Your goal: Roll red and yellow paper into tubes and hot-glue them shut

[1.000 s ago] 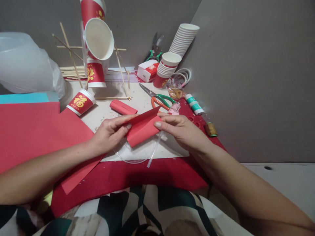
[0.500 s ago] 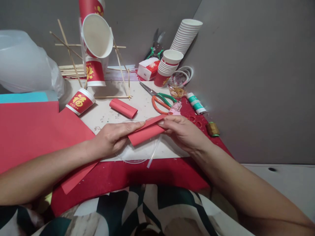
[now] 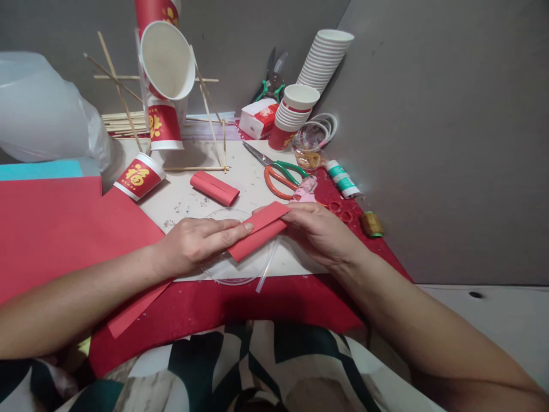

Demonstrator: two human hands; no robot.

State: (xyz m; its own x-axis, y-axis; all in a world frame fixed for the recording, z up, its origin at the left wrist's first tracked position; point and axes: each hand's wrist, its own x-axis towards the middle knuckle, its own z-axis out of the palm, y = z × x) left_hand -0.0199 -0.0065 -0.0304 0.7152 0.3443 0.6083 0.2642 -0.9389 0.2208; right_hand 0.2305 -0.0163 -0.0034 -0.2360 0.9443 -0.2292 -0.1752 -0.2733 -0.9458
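Observation:
Between my two hands is a piece of red paper (image 3: 257,234), rolled into a short tube with one edge lapping over along its length. My left hand (image 3: 199,243) grips its left end, thumb pressed on the overlapping flap. The right end is held by my right hand (image 3: 319,229), whose fingers are partly hidden behind the paper. Just beyond lies another red paper roll (image 3: 214,188) on the white board (image 3: 180,209). Below the held paper are a clear round plastic disc (image 3: 234,274) and a thin clear stick (image 3: 266,268).
Scissors (image 3: 281,171) lie beyond my right hand, near stacked paper cups (image 3: 295,114) and a thread spool (image 3: 371,224). At back left stands a stick frame (image 3: 210,109) with red cups (image 3: 165,126). Large red sheets (image 3: 51,234) lie under my left arm.
The overlapping flap now lies flatter on the roll, where it stood raised before. My left thumb has shifted onto it, and my right thumb has moved off the front face.

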